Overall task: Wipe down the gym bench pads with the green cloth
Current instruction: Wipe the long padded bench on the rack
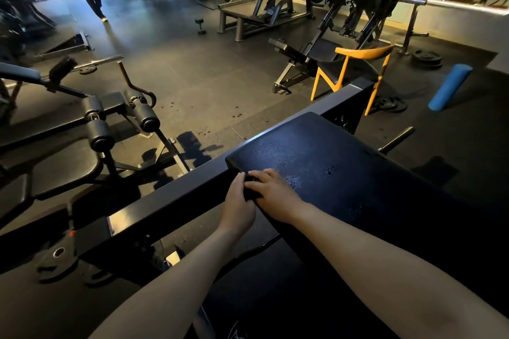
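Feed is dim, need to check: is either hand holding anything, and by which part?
A dark cloth at a corner of the pad: right hand presses its top, left hand touches its left edge; a grip cannot be told.

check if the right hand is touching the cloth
Touching. The head view shows the right hand pressing down on the cloth at the bench pad's edge.

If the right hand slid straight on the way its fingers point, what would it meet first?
Probably the left hand, just ahead across the dark cloth on the bench pad; depth is hard to judge.
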Motion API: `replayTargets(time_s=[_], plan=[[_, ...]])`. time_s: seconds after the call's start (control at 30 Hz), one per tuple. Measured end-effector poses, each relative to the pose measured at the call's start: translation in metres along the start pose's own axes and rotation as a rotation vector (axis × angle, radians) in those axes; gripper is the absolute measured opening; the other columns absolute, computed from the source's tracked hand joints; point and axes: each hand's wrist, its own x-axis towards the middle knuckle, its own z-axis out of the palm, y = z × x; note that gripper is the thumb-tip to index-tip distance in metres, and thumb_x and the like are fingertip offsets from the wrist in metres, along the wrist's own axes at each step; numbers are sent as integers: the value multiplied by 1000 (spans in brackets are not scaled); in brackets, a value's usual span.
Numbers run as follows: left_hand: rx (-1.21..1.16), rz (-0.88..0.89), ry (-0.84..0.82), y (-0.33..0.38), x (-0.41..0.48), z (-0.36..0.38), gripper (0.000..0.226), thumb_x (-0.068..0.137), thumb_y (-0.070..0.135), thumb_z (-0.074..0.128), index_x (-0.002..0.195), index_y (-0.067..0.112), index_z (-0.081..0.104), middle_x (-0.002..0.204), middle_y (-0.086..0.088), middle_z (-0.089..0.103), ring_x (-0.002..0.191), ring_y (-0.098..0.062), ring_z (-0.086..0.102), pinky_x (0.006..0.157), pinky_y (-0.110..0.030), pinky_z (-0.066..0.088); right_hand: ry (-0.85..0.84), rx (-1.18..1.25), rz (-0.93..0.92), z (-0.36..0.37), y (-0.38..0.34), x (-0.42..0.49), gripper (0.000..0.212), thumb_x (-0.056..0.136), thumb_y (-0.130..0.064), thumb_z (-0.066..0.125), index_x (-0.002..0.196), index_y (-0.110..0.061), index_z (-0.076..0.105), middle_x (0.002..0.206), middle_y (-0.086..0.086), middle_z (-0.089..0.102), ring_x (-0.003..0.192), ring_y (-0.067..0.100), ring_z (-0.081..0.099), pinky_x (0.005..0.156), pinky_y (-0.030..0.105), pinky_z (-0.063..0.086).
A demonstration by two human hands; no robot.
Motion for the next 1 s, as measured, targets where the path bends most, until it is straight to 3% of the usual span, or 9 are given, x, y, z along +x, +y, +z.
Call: replayTargets(time_s=[0.13,0.33,0.47,0.63,0.7,0.8,0.9,1.0], plan=[[27,5,-22,1,5,7,75,91,-3,49,158,11,19,166,-7,14,154,-16,9,124,-31,9,74,-13,-11,4,12,0,40,90,-16,53,127,-22,65,136,7,53,117,34,43,97,48,46],[168,29,-64,-2,23,23,83,100,30,57,160,12,3,168,-3,-5,154,-17,-11,119,-28,-5,88,74,206,-15,49,8,45,94,-12,54,136,-28,60,127,6,46,115,27,38,105,39,37],[229,34,-84,-13,24,24,86,101,45,52,160,13,0,168,1,-12,152,-13,-17,119,-26,-8,150,80,301,-24,69,10,45,94,-14,55,137,-27,59,120,7,46,111,27,41,99,36,38],[233,52,-94,-18,25,24,86,100,48,52,161,15,0,167,3,-13,151,-10,-18,119,-25,-9,280,66,512,-31,67,20,40,98,-18,49,137,-25,57,116,6,43,109,26,39,96,35,37],[246,71,-80,-20,26,25,84,100,44,53,161,14,3,168,1,-10,152,-12,-16,118,-24,-9,235,136,375,-29,50,24,43,95,-18,55,138,-22,57,121,8,44,113,27,41,100,34,35],[258,78,-38,-15,26,23,79,99,34,56,160,13,9,168,-3,2,154,-16,-6,121,-27,-6,38,112,131,-20,34,21,46,92,-17,58,137,-29,57,129,4,46,117,25,38,105,38,33],[404,124,67,-3,29,24,76,95,31,58,158,10,21,165,-7,19,152,-21,10,125,-37,4,21,72,119,-20,48,18,48,92,-14,54,137,-30,57,130,4,45,116,26,38,105,39,34],[413,133,17,17,37,37,74,95,26,52,159,11,18,164,-6,20,152,-21,9,125,-39,2,50,54,164,-27,68,18,48,91,-13,55,135,-31,59,126,4,47,115,25,42,102,38,36]])
